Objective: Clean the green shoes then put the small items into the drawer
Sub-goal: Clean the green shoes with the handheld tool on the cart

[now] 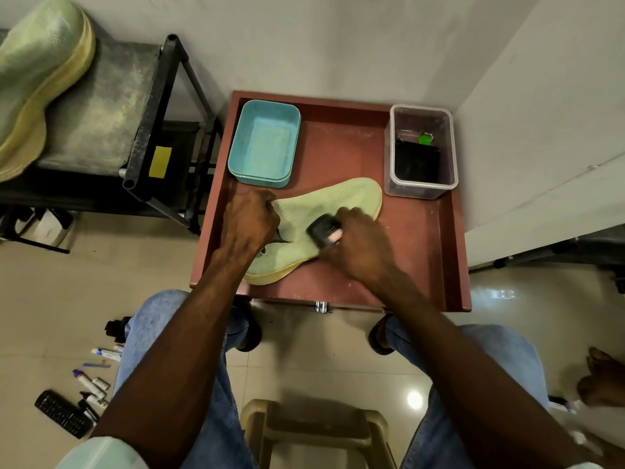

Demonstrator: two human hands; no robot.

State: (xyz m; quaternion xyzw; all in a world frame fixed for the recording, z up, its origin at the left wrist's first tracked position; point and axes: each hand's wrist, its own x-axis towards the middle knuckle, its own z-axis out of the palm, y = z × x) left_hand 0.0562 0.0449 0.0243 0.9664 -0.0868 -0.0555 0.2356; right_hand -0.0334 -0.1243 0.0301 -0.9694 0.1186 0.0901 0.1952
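A light green shoe [338, 201] with a yellow sole lies on the reddish-brown table [416, 252], toe pointing to the far right. My left hand [250, 218] grips the shoe at its collar. My right hand [362, 245] holds a dark brush [323, 230] pressed against the shoe's upper. The second green shoe [37, 72] lies on the black rack [148, 106] at the far left. Several small items, pens, markers and a dark remote [62, 412], lie on the floor at the lower left. A metal drawer handle [321, 307] shows at the table's front edge.
A turquoise tub [263, 143] stands at the table's back left. A clear plastic box [421, 150] with a black wallet and a green tag stands at the back right. A beige plastic stool [314, 431] is between my knees. Another person's foot [602, 377] is at the right edge.
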